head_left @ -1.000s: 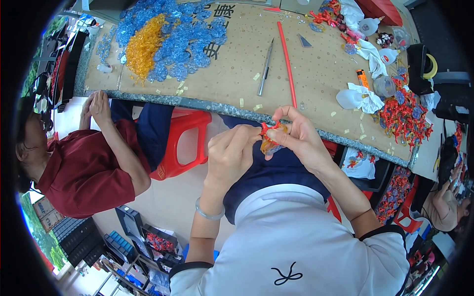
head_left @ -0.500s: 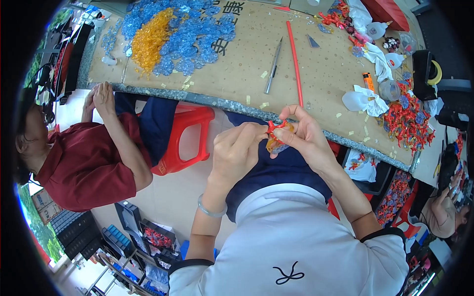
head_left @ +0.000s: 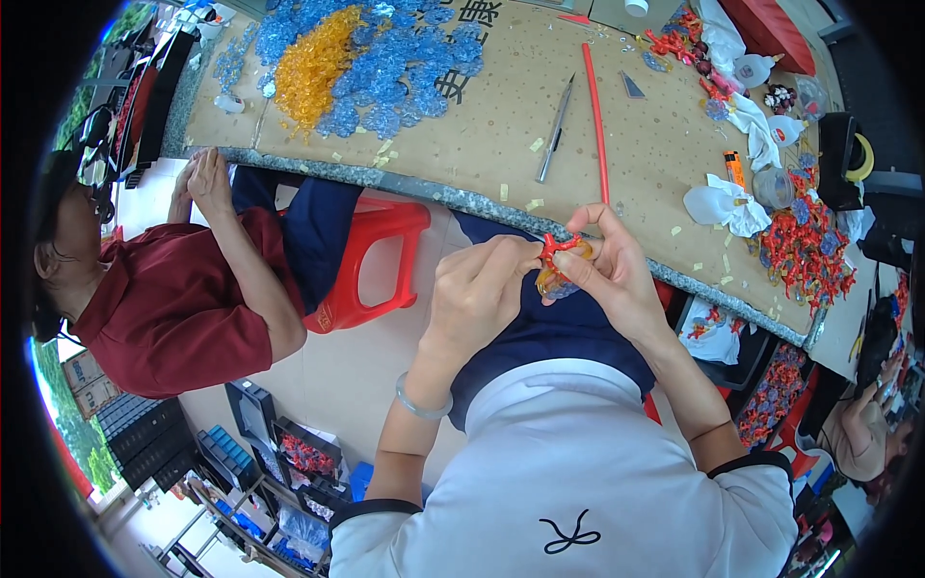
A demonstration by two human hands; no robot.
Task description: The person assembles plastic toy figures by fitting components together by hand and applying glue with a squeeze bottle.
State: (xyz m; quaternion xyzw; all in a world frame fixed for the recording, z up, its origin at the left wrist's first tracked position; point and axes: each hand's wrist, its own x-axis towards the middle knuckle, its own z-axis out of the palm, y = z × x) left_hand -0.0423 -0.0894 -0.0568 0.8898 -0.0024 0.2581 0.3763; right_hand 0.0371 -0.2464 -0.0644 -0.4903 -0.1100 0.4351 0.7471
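Note:
Just off the table's near edge I hold up a small figurine with a red top, a yellow middle and a clear bluish base. My right hand grips it, thumb pressed across its front. My left hand, a pale bangle on its wrist, is closed with fingertips pinched against the red part. Whether those fingertips hold some small piece as well is hidden. Nearest on the table lie a red stick and a silver pen-like tool.
Piles of blue translucent pieces and amber pieces lie far left. At right are white squeeze bottles, an orange lighter and a heap of red figurines. A person in maroon sits at my left beside a red stool.
The whole view has shifted slightly, moving the table things rightward. Both hands keep the figurine between them, with little change in grip.

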